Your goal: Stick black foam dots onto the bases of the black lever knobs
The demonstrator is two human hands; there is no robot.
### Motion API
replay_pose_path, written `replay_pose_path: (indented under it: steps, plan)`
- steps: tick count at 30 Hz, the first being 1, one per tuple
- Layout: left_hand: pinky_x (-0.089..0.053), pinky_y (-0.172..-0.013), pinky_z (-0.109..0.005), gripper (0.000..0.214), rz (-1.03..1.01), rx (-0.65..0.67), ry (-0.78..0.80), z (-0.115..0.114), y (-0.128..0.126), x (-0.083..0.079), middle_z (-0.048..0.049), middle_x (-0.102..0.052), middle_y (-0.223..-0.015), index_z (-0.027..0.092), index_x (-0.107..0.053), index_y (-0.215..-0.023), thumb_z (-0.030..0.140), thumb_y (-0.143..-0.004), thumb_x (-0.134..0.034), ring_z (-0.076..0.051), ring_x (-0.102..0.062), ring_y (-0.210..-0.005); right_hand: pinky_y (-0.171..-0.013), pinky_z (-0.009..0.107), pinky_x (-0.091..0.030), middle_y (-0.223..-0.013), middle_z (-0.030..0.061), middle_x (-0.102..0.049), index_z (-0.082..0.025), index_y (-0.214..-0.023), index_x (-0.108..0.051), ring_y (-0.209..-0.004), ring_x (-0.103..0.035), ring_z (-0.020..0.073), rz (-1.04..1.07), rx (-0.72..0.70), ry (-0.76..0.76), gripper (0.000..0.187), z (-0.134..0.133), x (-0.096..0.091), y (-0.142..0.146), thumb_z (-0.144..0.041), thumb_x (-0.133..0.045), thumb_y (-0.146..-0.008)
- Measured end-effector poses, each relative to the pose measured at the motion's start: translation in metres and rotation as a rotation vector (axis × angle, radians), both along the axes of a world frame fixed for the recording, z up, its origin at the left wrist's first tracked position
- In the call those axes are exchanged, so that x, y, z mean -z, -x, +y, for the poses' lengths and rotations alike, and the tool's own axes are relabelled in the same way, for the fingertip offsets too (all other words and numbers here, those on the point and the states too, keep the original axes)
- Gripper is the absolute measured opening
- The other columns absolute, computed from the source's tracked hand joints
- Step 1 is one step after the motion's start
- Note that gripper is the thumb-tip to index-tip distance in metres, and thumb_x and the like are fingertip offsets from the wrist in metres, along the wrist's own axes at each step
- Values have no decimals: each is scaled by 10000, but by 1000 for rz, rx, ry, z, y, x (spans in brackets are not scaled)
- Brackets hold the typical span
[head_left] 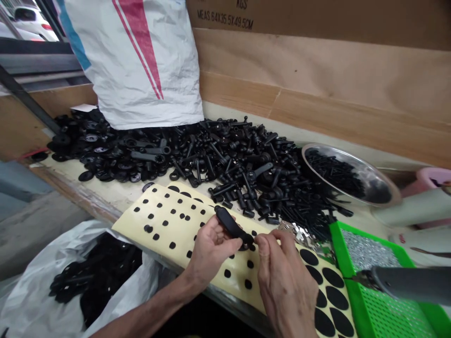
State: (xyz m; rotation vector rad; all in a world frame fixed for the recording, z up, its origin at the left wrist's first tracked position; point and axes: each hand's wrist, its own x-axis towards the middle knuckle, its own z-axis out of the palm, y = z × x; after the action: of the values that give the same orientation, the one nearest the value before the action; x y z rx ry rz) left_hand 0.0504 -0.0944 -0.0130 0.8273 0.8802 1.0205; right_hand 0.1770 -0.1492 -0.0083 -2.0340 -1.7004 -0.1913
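Observation:
My left hand (pixel 213 246) is closed around a black plastic arm-shaped part (pixel 230 224), held tilted over a yellow sticker sheet (pixel 141 220). Close by on the right, my right hand (pixel 285 277) has thumb and forefinger pinched at the part's lower end. Whatever sits between those fingertips is too small or hidden to name. Small black dots cover the sheet beneath both hands, and larger black round stickers (pixel 333 277) show on a sheet at the right. Behind the hands spreads a big heap of loose black plastic parts (pixel 225 159).
A steel bowl (pixel 384 188) holds thin black pieces. The green tray (pixel 338 249) contains small silvery screws, with a dark power screwdriver (pixel 408 281) across it. A white plastic bag (pixel 28 291) of black parts lies lower left. A white sack (pixel 141 61) stands behind the heap.

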Motion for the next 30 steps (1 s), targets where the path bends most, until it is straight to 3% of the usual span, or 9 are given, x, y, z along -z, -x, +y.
replay_pose_path:
  steps: [3, 6, 9, 12, 16, 20, 26, 28, 30]
  plan:
    - [-490, -659, -211, 353, 3, -3, -7, -4, 3, -4, -53, -684, -885, 134, -579, -1010, 150, -695, -738, -135, -614, -771, -514, 266, -345, -1066, 65, -590, -247, -935, -665, -735, -569, 176, -9, 14, 37, 394, 5, 6, -5, -412, -311, -985]
    - [-454, -588, -183, 312, -5, 21, -33, -7, 9, -13, -55, -685, -899, 140, -582, -1023, 160, -738, -708, -122, -600, -750, -620, 322, -418, -1131, 108, -574, -238, -1114, -665, -890, -582, 252, 92, 77, 65, 430, 10, 14, -19, -462, -331, -961]
    - [-447, -583, -184, 301, 4, 44, -60, -7, 15, -18, -57, -680, -923, 147, -578, -1047, 153, -766, -687, -122, -593, -761, -717, 353, -454, -974, 96, -616, -209, -1089, -683, -863, -592, 242, 527, 6, 71, 472, 11, 15, -30, -509, -349, -942]
    - [-450, -585, -200, 301, 7, 79, -69, -8, 16, -17, -61, -671, -939, 150, -559, -1070, 150, -788, -664, -135, -591, -775, -672, 297, -458, -784, 34, -625, -216, -1020, -681, -708, -573, 181, 1009, -109, 115, 407, 4, 5, -23, -534, -452, -912]
    - [-455, -602, -209, 297, -8, 116, -95, -12, 16, -16, -66, -667, -973, 156, -529, -1109, 188, -833, -633, -131, -586, -767, -549, 236, -399, -590, -29, -539, -204, -848, -644, -561, -486, 132, 1304, -141, 127, 323, -3, -6, 2, -523, -591, -846]
    - [-476, -610, -229, 432, 4, 134, -134, -17, 19, -18, -69, -669, -1004, 178, -439, -1254, 214, -858, -607, -125, -585, -715, -550, 226, -416, -607, -21, -565, -198, -762, -605, -562, -495, 125, 1287, -152, 82, 312, -4, 0, 12, -492, -582, -864]
    - [-502, -739, -229, 347, 94, 116, -115, -20, 30, -21, -82, -682, -1083, 176, -507, -1159, 215, -838, -633, -178, -646, -928, -815, 272, -498, -1052, 30, -646, -258, -1109, -575, -935, -623, 174, 1230, -326, 138, 255, -13, 13, 30, -393, -574, -891]
    - [-526, -741, -255, 400, 170, 86, -66, -25, 51, -21, -79, -698, -1063, 186, -514, -1175, 255, -813, -667, -198, -664, -909, -793, 265, -506, -1030, 18, -644, -280, -1160, -551, -909, -629, 164, 1122, -395, 173, 270, -19, 15, 34, -339, -564, -897]
    - [-551, -672, -281, 506, 328, 14, -9, -33, 91, -22, -67, -717, -1022, 213, -511, -1226, 310, -773, -713, -220, -680, -845, -754, 256, -508, -973, 10, -639, -287, -1198, -544, -849, -629, 155, 912, -412, 131, 296, -24, 17, 24, -303, -545, -902]
